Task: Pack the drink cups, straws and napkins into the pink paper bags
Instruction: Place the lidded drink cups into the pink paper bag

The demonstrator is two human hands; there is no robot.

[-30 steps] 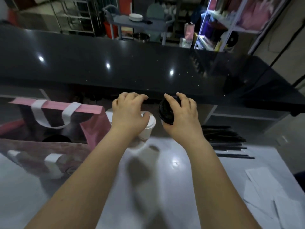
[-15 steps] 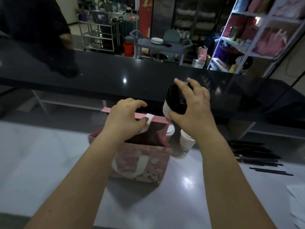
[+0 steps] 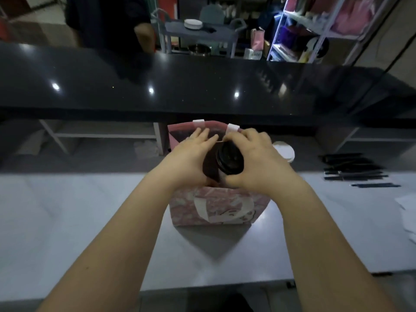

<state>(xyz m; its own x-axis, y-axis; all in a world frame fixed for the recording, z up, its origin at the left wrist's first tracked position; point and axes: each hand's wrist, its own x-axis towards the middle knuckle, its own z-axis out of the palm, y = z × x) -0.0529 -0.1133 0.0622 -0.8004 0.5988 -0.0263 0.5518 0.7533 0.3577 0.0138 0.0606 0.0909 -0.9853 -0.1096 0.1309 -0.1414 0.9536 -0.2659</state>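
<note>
Head view: grey counter (image 3: 67,210) below black bar (image 3: 202,86); right hand (image 3: 256,161) grips cup (image 3: 229,158), left hand (image 3: 189,158) spread at pink bag (image 3: 220,206).

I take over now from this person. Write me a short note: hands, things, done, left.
Right hand grips the black-lidded cup over the open pink paper bag.
Left hand lies at the bag's mouth, fingers stretched.
A white-lidded cup stands right of the bag; black straws and napkins lie farther right.
Done: nothing visibly packed.
Left: lower this cup in, then the rest.
</note>
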